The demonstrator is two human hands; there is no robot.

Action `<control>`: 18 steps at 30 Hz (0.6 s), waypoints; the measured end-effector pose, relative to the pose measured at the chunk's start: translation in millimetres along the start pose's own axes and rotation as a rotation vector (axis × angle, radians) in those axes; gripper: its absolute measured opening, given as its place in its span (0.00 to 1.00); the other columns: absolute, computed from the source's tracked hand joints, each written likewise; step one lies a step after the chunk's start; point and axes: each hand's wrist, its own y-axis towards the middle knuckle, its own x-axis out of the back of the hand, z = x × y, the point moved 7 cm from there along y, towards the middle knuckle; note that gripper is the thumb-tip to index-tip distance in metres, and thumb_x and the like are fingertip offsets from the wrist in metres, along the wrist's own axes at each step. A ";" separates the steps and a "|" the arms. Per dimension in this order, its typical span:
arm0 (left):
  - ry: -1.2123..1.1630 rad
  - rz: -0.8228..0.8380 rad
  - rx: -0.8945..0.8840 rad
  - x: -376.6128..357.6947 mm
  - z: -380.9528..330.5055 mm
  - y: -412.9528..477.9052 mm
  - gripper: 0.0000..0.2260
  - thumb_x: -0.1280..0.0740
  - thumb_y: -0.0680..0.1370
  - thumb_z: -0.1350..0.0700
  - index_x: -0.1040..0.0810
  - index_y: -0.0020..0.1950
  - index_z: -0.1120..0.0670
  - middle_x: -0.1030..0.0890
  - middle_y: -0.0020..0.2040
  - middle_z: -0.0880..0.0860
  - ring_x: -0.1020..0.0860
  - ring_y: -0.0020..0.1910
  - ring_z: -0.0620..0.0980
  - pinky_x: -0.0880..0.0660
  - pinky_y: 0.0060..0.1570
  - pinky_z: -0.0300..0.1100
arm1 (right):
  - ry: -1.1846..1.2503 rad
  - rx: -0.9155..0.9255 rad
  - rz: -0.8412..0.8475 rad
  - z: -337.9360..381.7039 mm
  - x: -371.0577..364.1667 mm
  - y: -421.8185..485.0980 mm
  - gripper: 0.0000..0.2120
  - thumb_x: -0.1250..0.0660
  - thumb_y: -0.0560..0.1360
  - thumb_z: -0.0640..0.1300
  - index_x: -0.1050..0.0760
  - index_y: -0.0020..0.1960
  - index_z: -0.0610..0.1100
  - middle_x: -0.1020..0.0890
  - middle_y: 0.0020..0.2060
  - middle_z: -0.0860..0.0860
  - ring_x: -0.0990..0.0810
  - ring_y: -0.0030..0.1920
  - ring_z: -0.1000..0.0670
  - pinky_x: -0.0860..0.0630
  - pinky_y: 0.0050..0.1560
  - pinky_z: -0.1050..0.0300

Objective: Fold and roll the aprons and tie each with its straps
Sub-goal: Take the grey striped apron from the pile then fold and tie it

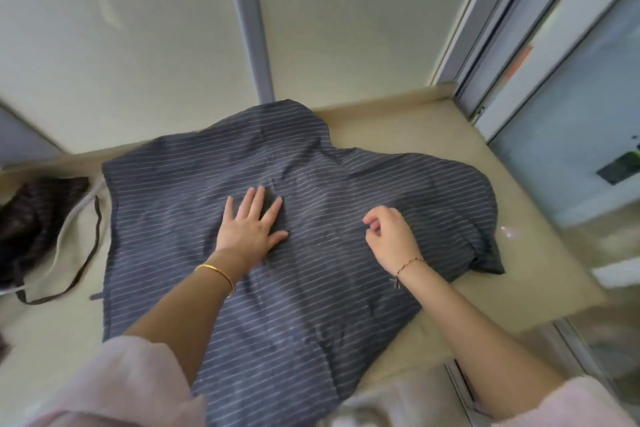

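Observation:
A dark grey apron (277,288) with thin white stripes lies spread over the beige table (398,135), its near edge hanging over the front. My left hand (251,224) lies flat on the cloth near its middle, fingers straight and spread. My right hand (389,236) hovers just right of it over the fabric, fingers loosely curled, with nothing visibly held. The apron's right side is bunched into a thick fold (478,218). A dark strap (88,253) loops on the table left of the apron.
A second, dark brown striped apron (31,218) is heaped at the table's left edge. A white wall with a grey post (249,28) stands behind the table. Glass sliding doors (571,114) run along the right side.

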 end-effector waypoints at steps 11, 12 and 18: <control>-0.105 0.005 -0.311 28.4 -218.3 -127.1 0.25 0.39 0.75 0.35 0.31 0.60 0.54 0.28 0.56 0.52 0.26 0.54 0.53 0.32 0.39 0.46 | -0.057 -0.224 0.143 -88.3 38.0 -90.9 0.09 0.45 0.77 0.39 0.34 0.39 0.45 0.19 0.40 0.46 0.16 0.33 0.47 0.18 0.41 0.45; -0.112 0.027 -0.255 21.5 -214.3 -129.7 0.25 0.37 0.75 0.38 0.32 0.62 0.55 0.29 0.57 0.53 0.27 0.55 0.54 0.31 0.41 0.47 | -0.042 -0.231 0.184 -91.0 36.9 -94.2 0.09 0.45 0.77 0.39 0.33 0.39 0.44 0.18 0.40 0.44 0.16 0.33 0.46 0.18 0.42 0.45; -0.305 -0.087 -0.084 48.2 -181.5 -136.1 0.08 0.44 0.82 0.53 0.32 0.58 0.55 0.25 0.55 0.56 0.25 0.53 0.58 0.31 0.41 0.49 | 0.288 -0.379 0.412 -90.0 11.6 -127.4 0.10 0.46 0.80 0.35 0.30 0.57 0.37 0.21 0.36 0.40 0.20 0.27 0.46 0.23 0.24 0.59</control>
